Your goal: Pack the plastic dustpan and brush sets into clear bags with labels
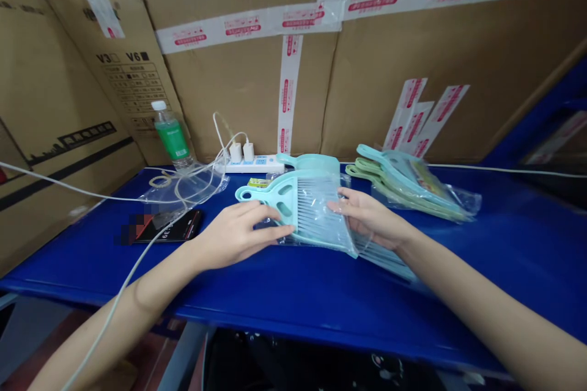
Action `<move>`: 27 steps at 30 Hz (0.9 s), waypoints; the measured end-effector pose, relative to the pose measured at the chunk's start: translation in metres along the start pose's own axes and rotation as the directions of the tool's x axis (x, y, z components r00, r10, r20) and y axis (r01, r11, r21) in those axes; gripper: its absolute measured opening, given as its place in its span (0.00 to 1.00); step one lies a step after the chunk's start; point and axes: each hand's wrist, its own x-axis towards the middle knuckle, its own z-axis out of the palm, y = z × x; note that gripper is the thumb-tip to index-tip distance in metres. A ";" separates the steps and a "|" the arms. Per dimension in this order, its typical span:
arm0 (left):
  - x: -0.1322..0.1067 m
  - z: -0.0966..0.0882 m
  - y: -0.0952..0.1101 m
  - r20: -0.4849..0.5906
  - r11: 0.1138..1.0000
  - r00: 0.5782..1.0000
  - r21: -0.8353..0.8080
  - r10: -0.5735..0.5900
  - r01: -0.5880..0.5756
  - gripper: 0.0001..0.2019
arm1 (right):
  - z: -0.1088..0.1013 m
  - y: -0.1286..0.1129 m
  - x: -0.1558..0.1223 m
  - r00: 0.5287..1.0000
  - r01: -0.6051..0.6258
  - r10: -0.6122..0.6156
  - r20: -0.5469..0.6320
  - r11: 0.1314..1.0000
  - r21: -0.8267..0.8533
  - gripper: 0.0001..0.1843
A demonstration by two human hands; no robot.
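A light teal plastic scoop with a slotted blade lies on the blue table, partly inside a clear plastic bag. My left hand rests on it at the handle end, fingers curled over the plastic near the slots. My right hand holds the bag's edge over the blade, fingers bent in a pinch. Another teal scoop sits just behind.
Several bagged scoops are piled at the back right. A white power strip with chargers, a water bottle, loose clear bags, a black phone and white cables lie at the left. Cardboard boxes wall the back.
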 end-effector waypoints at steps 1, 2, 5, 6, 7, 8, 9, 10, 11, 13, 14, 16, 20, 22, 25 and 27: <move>-0.001 -0.001 0.000 -0.028 0.999 0.999 0.019 0.028 -0.027 0.15 | 0.000 -0.001 0.000 1.000 0.009 -0.009 0.010 1.000 -0.007 0.27; -0.002 -0.002 0.000 -0.055 0.998 0.997 0.041 0.047 -0.044 0.16 | -0.001 -0.002 0.000 1.000 0.019 -0.019 0.017 1.000 -0.013 0.27; -0.007 -0.008 -0.003 -0.112 0.992 0.993 0.120 0.037 -0.023 0.17 | -0.005 -0.007 -0.002 0.999 0.046 -0.046 0.006 0.998 -0.034 0.26; -0.009 -0.011 -0.004 -0.128 0.991 0.992 0.134 0.005 0.012 0.17 | -0.007 -0.009 -0.003 0.999 0.054 -0.054 -0.007 0.998 -0.044 0.26; -0.010 -0.014 -0.005 -0.151 0.988 0.988 0.142 -0.045 0.067 0.17 | -0.010 -0.012 -0.003 0.998 0.063 -0.064 -0.018 0.997 -0.053 0.25; -0.011 -0.017 -0.006 -0.180 0.978 0.977 0.150 -0.115 0.143 0.17 | -0.012 -0.014 -0.004 0.996 0.077 -0.078 -0.031 0.995 -0.059 0.24; -0.013 -0.021 -0.007 -0.214 0.956 0.956 0.170 -0.201 0.239 0.16 | -0.015 -0.015 -0.004 0.994 0.094 -0.097 -0.045 0.994 -0.059 0.23; -0.014 -0.024 -0.007 -0.262 0.914 0.920 0.209 -0.291 0.348 0.16 | -0.018 -0.017 -0.004 0.991 0.113 -0.116 -0.059 0.992 -0.056 0.22; -0.015 -0.029 -0.008 -0.327 0.848 0.869 0.263 -0.371 0.461 0.16 | -0.021 -0.018 -0.004 0.988 0.130 -0.133 -0.072 0.990 -0.049 0.22; -0.018 -0.038 -0.010 -0.468 0.661 0.744 0.368 -0.476 0.654 0.15 | -0.024 -0.018 -0.004 0.985 0.147 -0.149 -0.092 0.989 -0.031 0.21; -0.019 -0.043 -0.011 -0.521 0.564 0.686 0.400 -0.508 0.722 0.14 | -0.025 -0.018 -0.004 0.985 0.144 -0.146 -0.095 0.989 -0.024 0.21; -0.021 -0.052 -0.013 -0.570 0.391 0.577 0.425 -0.585 0.816 0.14 | -0.023 -0.016 -0.003 0.989 0.124 -0.125 -0.075 0.992 -0.014 0.22; -0.022 -0.061 -0.018 -0.400 0.150 0.387 0.508 -0.831 0.848 0.15 | -0.011 -0.008 -0.004 0.998 0.050 -0.049 0.034 0.999 -0.014 0.29; -0.020 -0.059 -0.021 -0.215 0.162 0.351 0.596 -0.911 0.787 0.15 | -0.005 -0.004 -0.004 0.997 -0.001 0.004 0.081 1.000 -0.029 0.32; -0.016 -0.052 -0.027 -0.007 0.206 0.287 0.681 -0.958 0.702 0.15 | 0.002 0.002 -0.004 0.990 -0.083 0.090 0.110 0.994 -0.072 0.33; -0.016 -0.049 -0.032 0.098 0.242 0.245 0.700 -0.965 0.672 0.15 | 0.004 0.004 -0.005 0.985 -0.122 0.132 0.109 0.988 -0.096 0.33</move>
